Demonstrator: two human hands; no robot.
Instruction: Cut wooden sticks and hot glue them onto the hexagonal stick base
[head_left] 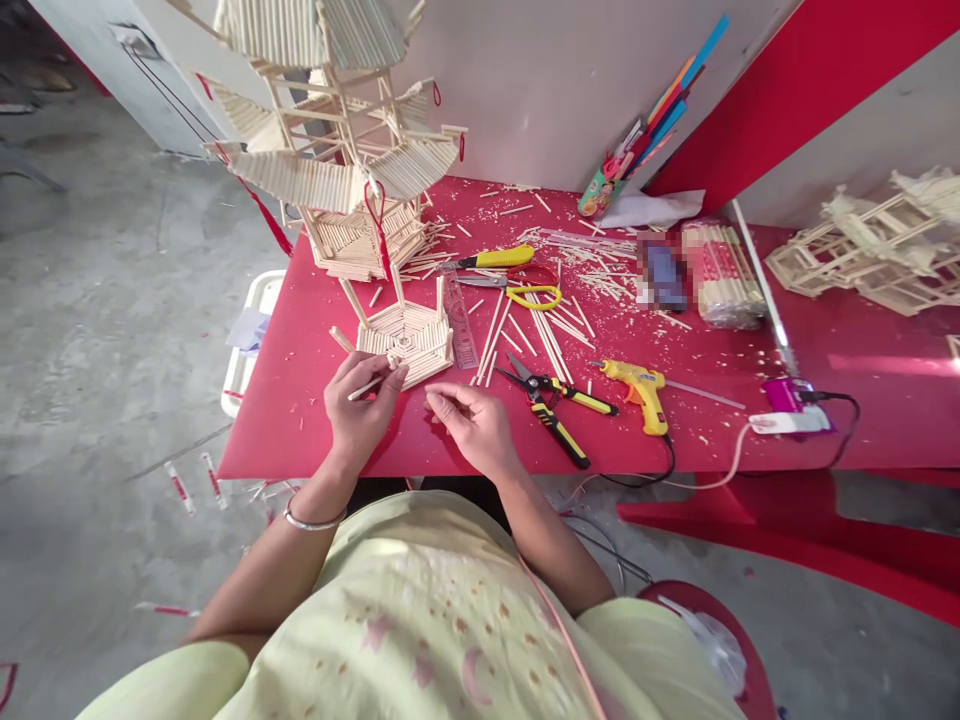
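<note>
A thin wooden stick (365, 389) is pinched in my left hand (364, 400), at the near edge of a small stick-built base (405, 335). That base is flat and many-sided, with several short posts standing up from it. My right hand (474, 425) is just right of it, thumb and fingers pressed together; whatever they hold, if anything, is too small to make out. A clear ruler (460, 325) lies along the base's right side. Behind stands a tall tiered stick pagoda (330, 180) with red hanging cords.
Pruning shears (551, 400), a yellow glue gun (637, 393), scissors (536, 293) and a yellow-handled cutter (499, 257) lie rightward among loose sticks. Farther right are bundled sticks (724, 275), a power strip (787, 422) and another stick model (877, 245). A pen holder (600, 190) stands at the back.
</note>
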